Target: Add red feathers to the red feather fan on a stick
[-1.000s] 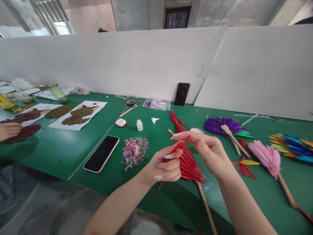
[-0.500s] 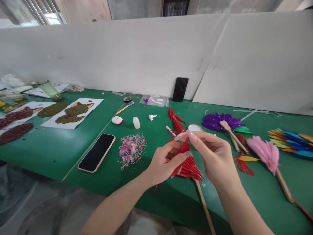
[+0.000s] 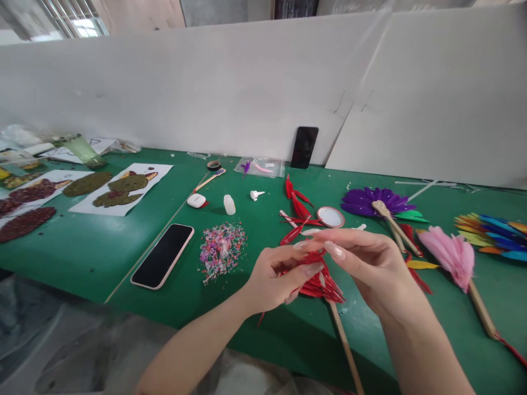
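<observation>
Over red feathers (image 3: 331,292), the right hand (image 3: 376,269) no longer hides the disc (image 3: 330,216).

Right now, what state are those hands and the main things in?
Left hand, pinching something red
Right hand, fingers bent
Red feather fan, partly hidden
Pink-edged phone, flat, screen dark
Black phone, propped upright, screen dark
White bottle, standing
White nozzle, detached
Colored bits, loosely heaped
Purple feather fan, spread

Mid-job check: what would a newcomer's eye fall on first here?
Probably the bright red fan, partly hidden by the left hand, on the green table. Beyond the right hand lies a purple fan; right of that, a pink tuft. Further left, a heap of colourful bits lies beside a phone.
</observation>
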The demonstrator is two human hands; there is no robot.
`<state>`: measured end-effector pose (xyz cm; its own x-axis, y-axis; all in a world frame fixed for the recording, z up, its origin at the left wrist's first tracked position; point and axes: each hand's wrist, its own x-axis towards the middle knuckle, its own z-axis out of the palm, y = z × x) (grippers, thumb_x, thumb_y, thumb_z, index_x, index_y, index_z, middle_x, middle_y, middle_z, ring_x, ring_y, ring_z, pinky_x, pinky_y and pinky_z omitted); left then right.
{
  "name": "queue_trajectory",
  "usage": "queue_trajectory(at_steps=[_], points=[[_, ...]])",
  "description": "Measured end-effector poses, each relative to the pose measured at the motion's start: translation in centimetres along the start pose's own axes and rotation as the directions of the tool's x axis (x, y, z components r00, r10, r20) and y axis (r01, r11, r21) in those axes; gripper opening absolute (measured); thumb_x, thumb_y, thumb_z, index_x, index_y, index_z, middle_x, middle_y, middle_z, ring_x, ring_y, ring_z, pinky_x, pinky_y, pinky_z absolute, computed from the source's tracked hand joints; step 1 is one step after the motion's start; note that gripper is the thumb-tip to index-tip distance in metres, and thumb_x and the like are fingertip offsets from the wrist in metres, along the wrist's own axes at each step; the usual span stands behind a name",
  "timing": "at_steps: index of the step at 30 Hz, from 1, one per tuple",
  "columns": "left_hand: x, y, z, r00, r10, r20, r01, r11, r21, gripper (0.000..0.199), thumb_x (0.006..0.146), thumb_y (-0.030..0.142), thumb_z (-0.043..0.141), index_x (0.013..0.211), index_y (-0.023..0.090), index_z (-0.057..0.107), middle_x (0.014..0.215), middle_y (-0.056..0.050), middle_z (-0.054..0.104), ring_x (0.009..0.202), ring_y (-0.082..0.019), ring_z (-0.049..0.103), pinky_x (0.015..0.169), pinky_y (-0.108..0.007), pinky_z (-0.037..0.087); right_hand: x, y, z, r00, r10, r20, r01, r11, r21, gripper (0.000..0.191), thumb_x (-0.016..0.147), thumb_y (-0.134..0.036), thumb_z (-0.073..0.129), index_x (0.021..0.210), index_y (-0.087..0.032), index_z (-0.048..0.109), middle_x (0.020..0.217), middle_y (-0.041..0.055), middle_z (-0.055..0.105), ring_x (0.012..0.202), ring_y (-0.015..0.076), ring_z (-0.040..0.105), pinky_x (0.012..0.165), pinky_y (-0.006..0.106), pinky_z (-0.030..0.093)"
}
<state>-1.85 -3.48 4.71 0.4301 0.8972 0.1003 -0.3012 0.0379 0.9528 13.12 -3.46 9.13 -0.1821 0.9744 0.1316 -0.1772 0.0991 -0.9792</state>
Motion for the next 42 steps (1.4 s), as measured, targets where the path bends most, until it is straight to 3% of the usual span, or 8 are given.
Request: queue_trajectory(at_steps=[6,15,18,30,36,42], points=[[-0.1,-0.4,-0.2,1.0,0.007,-0.001,-0.007,1.0,-0.015,0.025,0.078,0.039,0.061,0.088,0.016,0.068,0.04,0.008,0.04,0.028,-0.003,0.034,0.028,-0.017,0.025,0.3,-0.1,-1.3,0.982,-0.004,0.189,0.002,1.0,0.01,0.022,0.077,-0.032,0.068,0.098,-0.03,0.071,0.097,0.0039,0.072,0.084,0.0223,0.069,0.068,0.034,0.06],[0.0,-0.6,0.0,0.998,0.066,-0.022,-0.065,0.997,0.05,0.028,0.079,0.037,0.061,0.093,0.014,0.066,0.042,0.007,0.042,0.029,-0.003,0.035,0.028,-0.015,0.024,0.2,0.0,-1.2,0.979,0.085,0.187,-0.09,0.996,0.019,0.015,0.08,-0.027,0.065,0.093,-0.027,0.073,0.094,0.004,0.073,0.087,0.0205,0.069,0.073,0.029,0.059],[0.0,-0.6,-0.1,0.997,0.083,0.007,-0.084,0.994,0.065,0.024,0.08,0.036,0.06,0.085,0.014,0.066,0.043,0.007,0.039,0.03,-0.002,0.035,0.028,-0.014,0.024,0.3,0.2,-1.3,0.975,0.085,0.206,-0.091,0.996,0.022,0.014,0.079,-0.026,0.067,0.091,-0.028,0.074,0.093,0.0038,0.073,0.086,0.0209,0.069,0.072,0.03,0.059],[0.2,-0.9,-0.5,1.0,0.017,-0.004,-0.017,1.0,0.016,0.028,0.078,0.039,0.062,0.09,0.015,0.068,0.039,0.006,0.041,0.029,-0.002,0.032,0.028,-0.016,0.023,0.1,0.2,-0.7,0.984,0.12,0.128,-0.133,0.986,0.098,0.016,0.07,-0.018,0.074,0.083,-0.027,0.075,0.093,0.0023,0.073,0.082,0.0198,0.07,0.071,0.028,0.06],[0.3,-0.8,-0.4,0.999,0.016,-0.033,-0.015,1.0,0.004,0.029,0.075,0.039,0.065,0.093,0.016,0.067,0.039,0.008,0.041,0.027,-0.002,0.031,0.028,-0.017,0.023,0.0,-0.1,-0.5,0.983,0.156,0.1,-0.167,0.979,0.114,0.011,0.075,-0.024,0.07,0.085,-0.027,0.075,0.088,0.0027,0.074,0.083,0.018,0.07,0.074,0.027,0.058],[0.1,-0.1,-0.1,0.998,-0.056,0.018,0.055,0.995,0.079,0.032,0.074,0.042,0.065,0.088,0.014,0.066,0.037,0.008,0.039,0.027,-0.002,0.03,0.028,-0.017,0.021,-0.4,0.3,-1.0,0.986,0.084,0.142,-0.102,0.986,0.129,0.01,0.074,-0.022,0.071,0.082,-0.026,0.075,0.085,0.0034,0.074,0.079,0.0166,0.069,0.072,0.026,0.057]])
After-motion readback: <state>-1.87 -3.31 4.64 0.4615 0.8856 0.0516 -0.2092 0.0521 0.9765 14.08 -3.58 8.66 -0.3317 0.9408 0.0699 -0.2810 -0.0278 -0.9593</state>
